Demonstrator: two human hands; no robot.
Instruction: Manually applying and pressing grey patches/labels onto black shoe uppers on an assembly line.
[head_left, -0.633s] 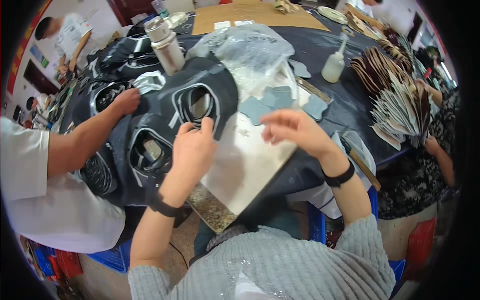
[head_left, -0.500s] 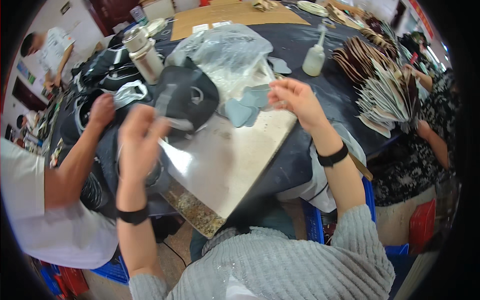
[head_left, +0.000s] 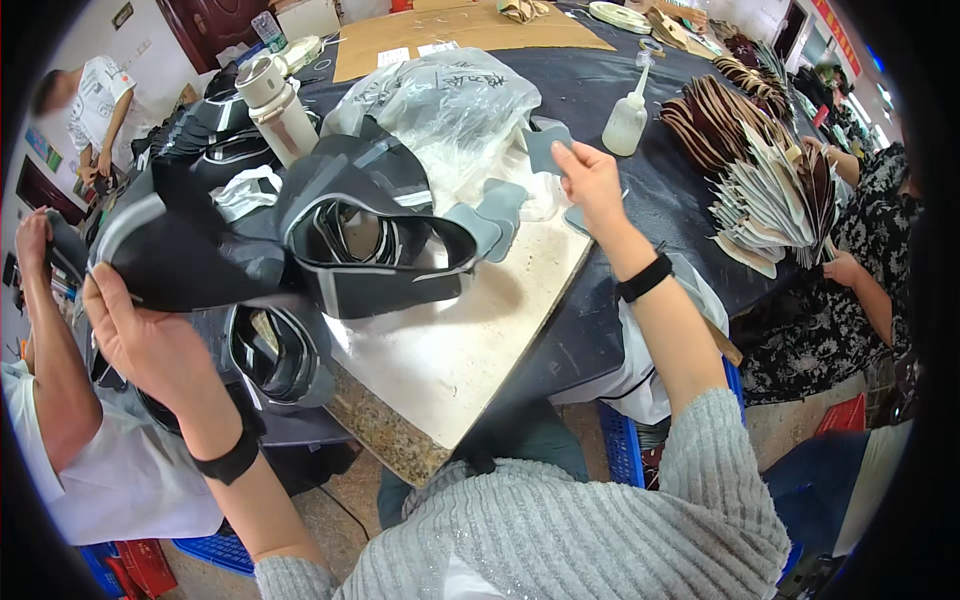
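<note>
My left hand [head_left: 150,345] pinches the edge of a black shoe upper [head_left: 200,245] with pale trim, held up at the left. Its far side reaches a nested bundle of black uppers [head_left: 390,285], which forms an open loop on the white board [head_left: 450,350]. Toward the right, my right hand [head_left: 597,190] grips a thin blue-grey patch [head_left: 545,148] between thumb and fingers. More such patches [head_left: 500,210] overlap at the board's far edge, beside the bundle. Another patch lies partly hidden under my right wrist.
Behind the bundle are a crumpled plastic bag [head_left: 440,100] and a metal flask [head_left: 275,110]. A squeeze bottle [head_left: 627,125] stands right of the bag. Further nested uppers [head_left: 275,350] sit left of the board. Co-workers flank me; fanned brown pieces [head_left: 715,120] lie at right.
My left hand has swung left and now holds a black upper. The bundle on the board now shows its open loop. My right hand has lifted a grey patch; the left co-worker's arm moved away.
</note>
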